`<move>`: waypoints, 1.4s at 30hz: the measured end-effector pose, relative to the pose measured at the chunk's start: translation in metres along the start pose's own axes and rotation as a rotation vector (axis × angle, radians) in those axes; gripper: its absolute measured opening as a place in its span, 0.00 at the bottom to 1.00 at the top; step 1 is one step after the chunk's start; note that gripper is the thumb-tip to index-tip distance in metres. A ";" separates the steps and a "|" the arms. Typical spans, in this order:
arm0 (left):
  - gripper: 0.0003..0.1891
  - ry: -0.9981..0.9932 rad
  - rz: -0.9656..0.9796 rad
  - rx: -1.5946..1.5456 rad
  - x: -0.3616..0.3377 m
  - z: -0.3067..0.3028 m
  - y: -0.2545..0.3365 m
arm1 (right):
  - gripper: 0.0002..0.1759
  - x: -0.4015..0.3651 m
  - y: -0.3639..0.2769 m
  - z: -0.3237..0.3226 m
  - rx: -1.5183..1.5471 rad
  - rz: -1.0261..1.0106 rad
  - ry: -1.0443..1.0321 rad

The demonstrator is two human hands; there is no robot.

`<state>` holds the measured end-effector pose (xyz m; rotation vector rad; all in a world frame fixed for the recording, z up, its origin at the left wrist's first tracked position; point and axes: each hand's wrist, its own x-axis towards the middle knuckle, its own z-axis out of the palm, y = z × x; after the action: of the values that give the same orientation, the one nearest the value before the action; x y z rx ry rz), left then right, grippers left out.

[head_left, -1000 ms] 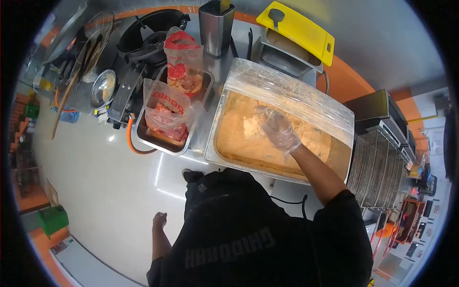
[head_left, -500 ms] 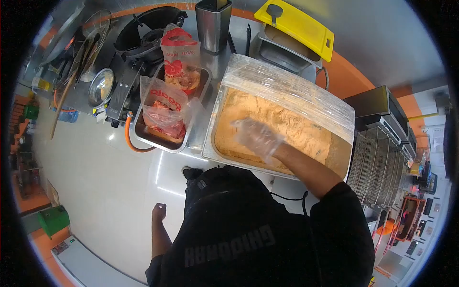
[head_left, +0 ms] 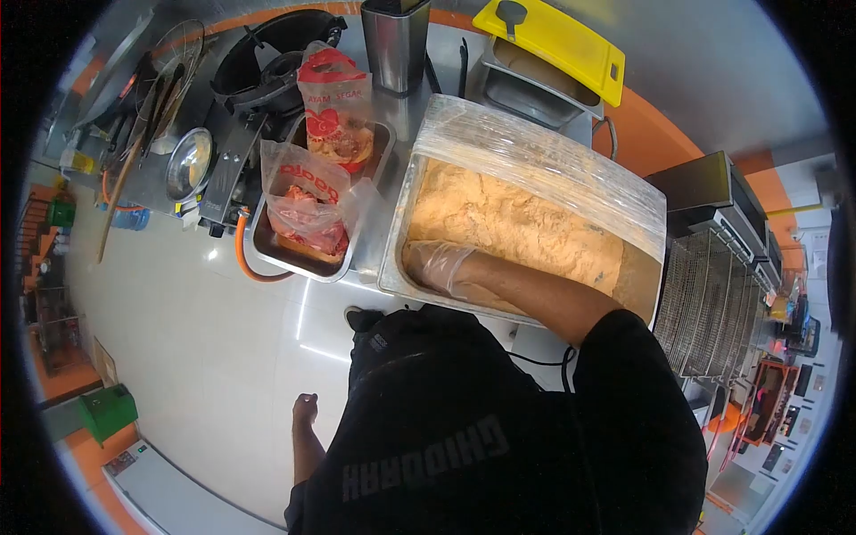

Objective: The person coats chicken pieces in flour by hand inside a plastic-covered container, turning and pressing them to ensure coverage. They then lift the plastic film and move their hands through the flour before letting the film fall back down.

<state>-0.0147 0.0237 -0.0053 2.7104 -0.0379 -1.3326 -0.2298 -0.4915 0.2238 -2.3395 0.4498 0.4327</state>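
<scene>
My right hand (head_left: 435, 266), in a clear plastic glove, is down in the near left corner of a large tub (head_left: 389, 267) of orange-tan breading flour (head_left: 517, 214). Its fingers point down and are hidden by the hand itself and the tub wall, so what they hold, if anything, does not show. Clear plastic wrap (head_left: 544, 147) covers the tub's far side. Away from the counter, my bare left hand (head_left: 305, 408) hangs low over the floor with its fingers curled in, nothing visible in them.
Left of the tub, a metal tray (head_left: 308, 267) holds two plastic bags of raw meat (head_left: 308, 218). A steel container (head_left: 535, 98) with a yellow lid (head_left: 562, 45) stands behind. Wire baskets (head_left: 709, 303) are at right. A burner (head_left: 267, 80) and metal bowl (head_left: 189, 165) sit at left.
My right hand has moved left and toward me, from above the middle of the flour down into the tub's near left corner. My left hand has shifted slightly down and right.
</scene>
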 end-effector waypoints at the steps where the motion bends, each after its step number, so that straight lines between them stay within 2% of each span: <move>1: 0.19 -0.001 0.003 -0.002 -0.003 -0.002 0.006 | 0.11 0.003 0.005 0.001 0.000 0.001 -0.002; 3: 0.19 -0.004 0.006 -0.004 -0.006 -0.003 0.013 | 0.13 0.008 0.014 -0.001 -0.292 -0.093 -0.270; 4: 0.19 -0.008 0.004 -0.017 -0.001 -0.003 0.012 | 0.13 0.000 0.014 -0.001 -0.295 -0.094 -0.272; 6: 0.19 -0.014 -0.007 -0.044 0.008 -0.002 0.008 | 0.17 -0.032 0.016 -0.009 0.467 0.271 0.046; 8: 0.19 0.042 0.062 -0.032 0.014 0.000 0.003 | 0.21 -0.051 0.015 -0.051 0.354 0.202 0.056; 10: 0.19 0.040 0.030 -0.038 0.012 -0.002 0.007 | 0.21 -0.057 0.019 -0.085 0.473 0.410 0.004; 11: 0.20 0.039 0.047 -0.028 0.015 -0.001 0.005 | 0.21 -0.055 0.027 -0.092 0.467 0.409 -0.003; 13: 0.20 0.034 0.068 -0.016 0.009 -0.002 0.010 | 0.20 -0.053 0.040 -0.099 0.206 0.626 0.075; 14: 0.19 0.011 0.042 -0.041 0.006 -0.003 0.014 | 0.20 -0.054 0.045 -0.094 0.205 0.630 0.077; 16: 0.19 -0.010 0.022 -0.062 -0.005 -0.010 0.028 | 0.19 -0.052 0.059 -0.079 0.088 0.438 0.295; 20: 0.17 0.000 0.047 -0.128 -0.017 -0.013 0.041 | 0.19 -0.045 0.069 -0.077 0.085 0.447 0.341; 22: 0.17 -0.002 0.045 -0.143 -0.012 -0.012 0.037 | 0.19 -0.048 0.060 -0.084 0.045 0.393 0.347; 24: 0.16 0.021 0.106 -0.162 -0.009 -0.009 0.033 | 0.19 -0.045 0.069 -0.075 -0.004 0.344 0.361; 26: 0.15 0.008 0.080 -0.203 -0.009 -0.008 0.030 | 0.18 -0.042 0.080 -0.068 -0.051 0.301 0.380; 28: 0.14 -0.009 0.057 -0.244 -0.014 -0.006 0.034 | 0.17 -0.041 0.079 -0.067 0.036 0.291 0.601; 32: 0.13 -0.057 0.016 -0.278 -0.033 -0.010 0.045 | 0.17 -0.041 0.065 -0.069 0.039 0.215 0.458; 34: 0.13 -0.066 -0.001 -0.282 -0.037 -0.010 0.045 | 0.19 -0.043 0.064 -0.070 0.263 0.059 0.405; 35: 0.13 -0.079 -0.001 -0.293 -0.038 -0.011 0.045 | 0.19 -0.043 0.063 -0.070 0.264 0.060 0.405; 37: 0.13 -0.092 0.000 -0.302 -0.038 -0.011 0.045 | 0.20 -0.045 0.061 -0.071 0.120 0.171 0.191; 41: 0.13 -0.085 0.006 -0.294 -0.035 -0.011 0.045 | 0.21 -0.046 0.062 -0.074 0.179 0.203 0.326; 42: 0.13 -0.080 0.021 -0.286 -0.032 -0.010 0.043 | 0.20 -0.045 0.063 -0.072 0.025 0.250 0.388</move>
<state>-0.0253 -0.0157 0.0315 2.4138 0.1086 -1.3267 -0.2844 -0.5768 0.2568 -2.3525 0.9318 0.0801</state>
